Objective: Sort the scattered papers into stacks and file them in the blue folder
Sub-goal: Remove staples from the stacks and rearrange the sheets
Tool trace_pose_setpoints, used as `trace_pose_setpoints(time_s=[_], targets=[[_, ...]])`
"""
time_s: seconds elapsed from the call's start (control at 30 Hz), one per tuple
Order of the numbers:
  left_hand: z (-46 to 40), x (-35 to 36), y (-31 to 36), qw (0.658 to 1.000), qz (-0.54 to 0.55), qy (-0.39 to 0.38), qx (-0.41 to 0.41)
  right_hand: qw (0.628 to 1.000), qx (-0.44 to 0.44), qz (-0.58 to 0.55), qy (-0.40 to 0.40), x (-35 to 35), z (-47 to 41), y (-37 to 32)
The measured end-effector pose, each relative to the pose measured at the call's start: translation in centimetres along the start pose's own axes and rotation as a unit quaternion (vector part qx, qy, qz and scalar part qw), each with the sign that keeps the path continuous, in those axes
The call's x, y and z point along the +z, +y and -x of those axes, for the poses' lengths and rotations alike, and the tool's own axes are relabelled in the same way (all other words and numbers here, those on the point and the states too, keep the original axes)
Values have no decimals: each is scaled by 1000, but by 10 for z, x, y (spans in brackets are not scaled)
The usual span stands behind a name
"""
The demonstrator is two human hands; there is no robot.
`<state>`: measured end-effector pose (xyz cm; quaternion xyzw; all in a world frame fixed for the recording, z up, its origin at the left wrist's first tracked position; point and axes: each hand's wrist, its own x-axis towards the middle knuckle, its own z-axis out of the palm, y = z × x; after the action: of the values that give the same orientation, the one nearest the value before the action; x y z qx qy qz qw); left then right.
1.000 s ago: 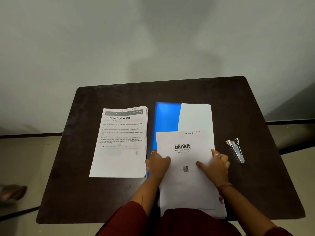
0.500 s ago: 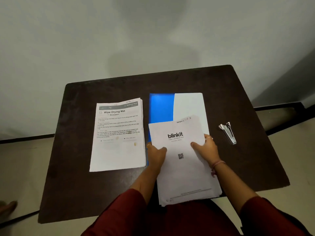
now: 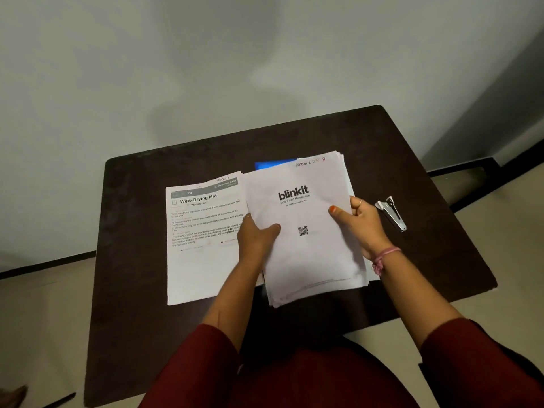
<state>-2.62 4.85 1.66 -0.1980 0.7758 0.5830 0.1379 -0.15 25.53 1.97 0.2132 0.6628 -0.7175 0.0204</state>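
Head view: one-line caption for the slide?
Both hands, left hand and right hand, hold a paper stack above the blue folder.

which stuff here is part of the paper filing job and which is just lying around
Part of the job: blinkit stack, held by left hand and right hand; Wipe Drying Mat stack; blue folder.
Lying about: stapler on the table.

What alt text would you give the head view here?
Both hands, left hand and right hand, hold a blinkit stack over the mostly hidden blue folder on a dark table. A Wipe Drying Mat stack lies left, a stapler right.
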Motion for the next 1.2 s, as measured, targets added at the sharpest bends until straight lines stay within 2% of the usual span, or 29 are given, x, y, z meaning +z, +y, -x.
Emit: trace_pose_setpoints(time_s=[0.23,0.37,0.47,0.6,0.83,1.07,1.2], targets=[[10,-15,37,985,-78,31,151,991,-113,-14,67,21,-4,-44],[8,-14,69,968,-65,70,232,975,-204,3,87,28,-9,-74],[8,-11,83,961,-43,80,261,964,-245,2,102,31,-13,-84],[4,-5,81,961,-36,75,264,961,-253,-10,108,31,-19,-77],[-16,-3,52,977,6,49,206,979,-189,55,45,22,-33,-36],[-31,-2,46,983,94,25,155,982,-185,41,-7,12,-41,-45],[-33,2,43,985,97,-20,140,982,-168,59,-53,11,-45,-47]])
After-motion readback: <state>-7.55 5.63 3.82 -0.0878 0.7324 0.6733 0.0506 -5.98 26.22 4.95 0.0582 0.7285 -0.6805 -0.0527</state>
